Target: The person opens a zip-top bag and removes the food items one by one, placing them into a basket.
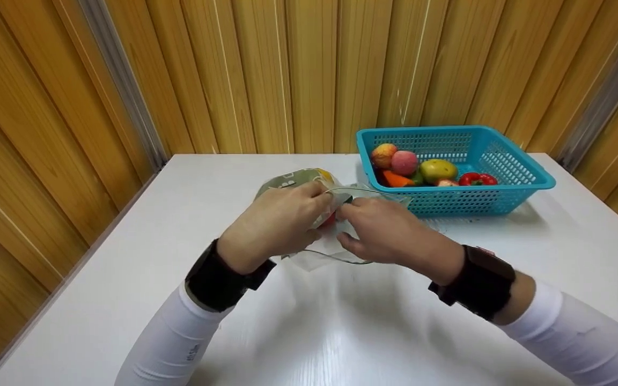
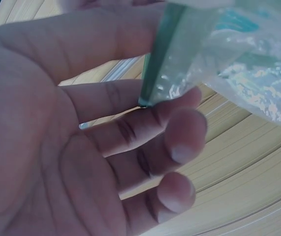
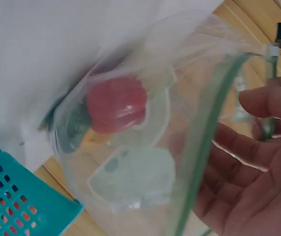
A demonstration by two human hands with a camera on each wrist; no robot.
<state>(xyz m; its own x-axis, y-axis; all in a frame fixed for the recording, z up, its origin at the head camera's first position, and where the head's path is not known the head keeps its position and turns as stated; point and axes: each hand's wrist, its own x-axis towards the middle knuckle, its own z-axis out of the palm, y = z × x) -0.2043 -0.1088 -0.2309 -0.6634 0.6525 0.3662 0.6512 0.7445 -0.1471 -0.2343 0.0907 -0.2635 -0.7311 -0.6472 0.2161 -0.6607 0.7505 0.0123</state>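
A clear zip bag point(image 1: 311, 262) with a green-edged mouth and printed patches lies between my hands. Through its film in the right wrist view show a red bell pepper point(image 3: 116, 104) and a dark green item point(image 3: 76, 129). My left hand point(image 1: 279, 220) grips the bag's left side; in the left wrist view the green zip edge point(image 2: 164, 54) runs between thumb and curled fingers point(image 2: 185, 135). My right hand point(image 1: 381, 228) is at the bag's mouth, the zip edges passing above and below it. In the right wrist view its thumb and fingers are apart, fingers overlapping the green edge.
A teal perforated basket point(image 1: 480, 201) stands behind and right of the bag. It holds apples point(image 1: 404, 162), a carrot point(image 1: 396, 179), a yellow-green mango-like fruit point(image 1: 438, 170) and a red pepper point(image 1: 478, 178). The white table point(image 1: 180, 203) meets wood-patterned walls point(image 1: 309, 75).
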